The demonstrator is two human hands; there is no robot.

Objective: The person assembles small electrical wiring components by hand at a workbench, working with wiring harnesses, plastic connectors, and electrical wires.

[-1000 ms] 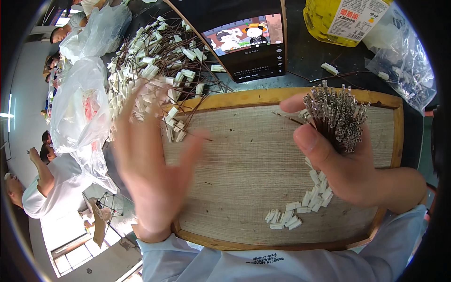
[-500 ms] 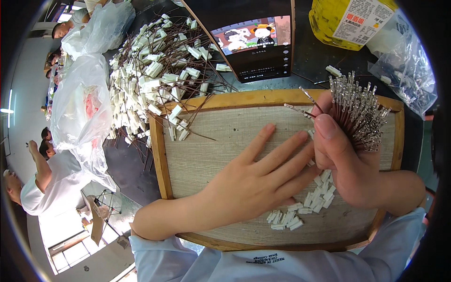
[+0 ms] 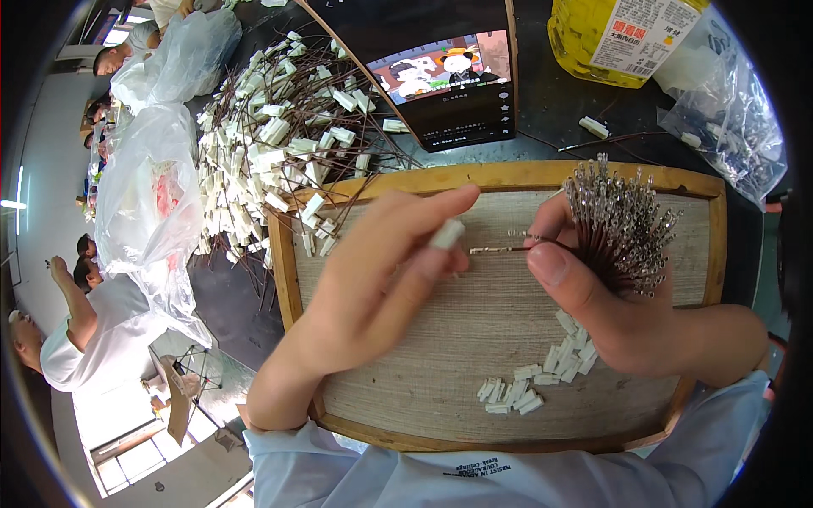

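A small white connector housing point(image 3: 446, 234) is pinched between the thumb and fingers of my left hand point(image 3: 373, 275), which is slightly blurred. My right hand point(image 3: 622, 313) grips a thick bundle of brown wires point(image 3: 605, 254) whose metal terminals point(image 3: 622, 212) fan out at the top. Two of its wires stick out leftward past my right thumb, and one terminal tip point(image 3: 478, 251) points at my left hand, a short gap from the housing. Below both hands, several loose white housings point(image 3: 550, 364) lie on the wood-framed board point(image 3: 406, 339).
Behind the board's left side is a big heap of white housings with brown wires point(image 3: 279, 135). A propped phone point(image 3: 461, 102) plays a cartoon, beside a yellow container point(image 3: 622, 42) and a clear bag point(image 3: 728, 118). Plastic bags point(image 3: 140, 195) and other people point(image 3: 93, 330) are at left.
My left hand has lifted off the board and moved left, now with a white housing in its fingers. My right hand has shifted slightly left and down with the wire bundle.
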